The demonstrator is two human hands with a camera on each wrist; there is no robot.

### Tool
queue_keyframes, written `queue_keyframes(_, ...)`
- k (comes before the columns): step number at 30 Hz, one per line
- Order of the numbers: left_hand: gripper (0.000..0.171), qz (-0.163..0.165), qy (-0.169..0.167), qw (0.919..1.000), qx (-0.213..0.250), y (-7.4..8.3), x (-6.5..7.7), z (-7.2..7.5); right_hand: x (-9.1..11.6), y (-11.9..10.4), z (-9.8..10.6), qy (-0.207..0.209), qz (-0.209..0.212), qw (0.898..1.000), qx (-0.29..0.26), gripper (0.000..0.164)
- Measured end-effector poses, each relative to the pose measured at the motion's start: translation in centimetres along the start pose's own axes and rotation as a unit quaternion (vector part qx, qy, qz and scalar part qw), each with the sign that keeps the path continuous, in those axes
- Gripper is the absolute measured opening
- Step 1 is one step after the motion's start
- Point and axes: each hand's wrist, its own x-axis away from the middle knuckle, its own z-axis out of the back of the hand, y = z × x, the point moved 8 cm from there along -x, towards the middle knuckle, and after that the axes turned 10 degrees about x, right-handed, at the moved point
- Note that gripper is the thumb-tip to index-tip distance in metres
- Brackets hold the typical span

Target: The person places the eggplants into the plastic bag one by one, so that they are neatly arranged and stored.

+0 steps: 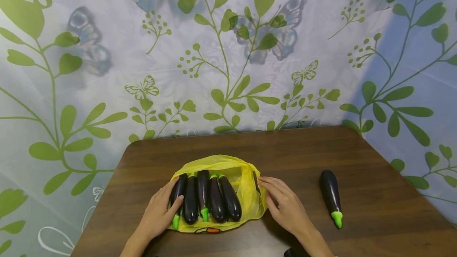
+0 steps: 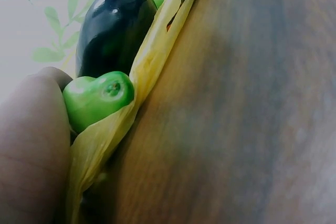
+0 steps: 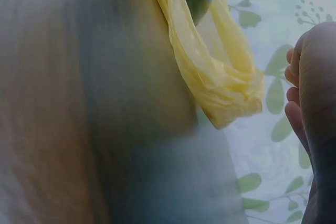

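A yellow plastic bag [image 1: 250, 209] lies with its mouth spread, several dark eggplants side by side in it. My left hand [image 1: 158, 209] holds the leftmost eggplant [image 1: 178, 191] at the bag's left edge, thumb across it and fingers along its outer side. The green stem end [image 2: 100, 98] of that eggplant shows beside the thumb in the left wrist view. At the bag's right side is my right hand [image 1: 282, 199], its loosely extended fingers close to the yellow film, holding nothing. A dark strip shows through the bag near these fingertips.
A single eggplant [image 1: 331, 197] lies on the brown wooden table [image 1: 292, 150], right of my right hand. A small black object [image 1: 290, 253] shows at the bottom edge. Behind the table hangs a cloth [image 1: 160, 62] with leaves and butterflies.
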Motion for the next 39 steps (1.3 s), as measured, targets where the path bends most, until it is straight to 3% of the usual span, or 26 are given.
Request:
queue_keyframes(12, 0.065, 0.003, -0.002, 1.0000, 0.001, 0.2, 0.0, 0.1, 0.1, 1.9, 1.3, -0.002, -0.042, 0.999, 0.010, 0.037)
queue_keyframes(27, 0.065, 0.000, -0.002, 1.0000, -0.004, 0.0, -0.1, 0.0, 1.6, 4.8, 3.9, 0.031, -0.081, 0.995, 0.046, 0.039)
queue_keyframes(39, 0.065, 0.006, -0.005, 1.0000, 0.002, 0.0, 0.0, 0.0, 2.2, 5.8, 4.8, 0.056, -0.081, 0.993, 0.060, 0.040)
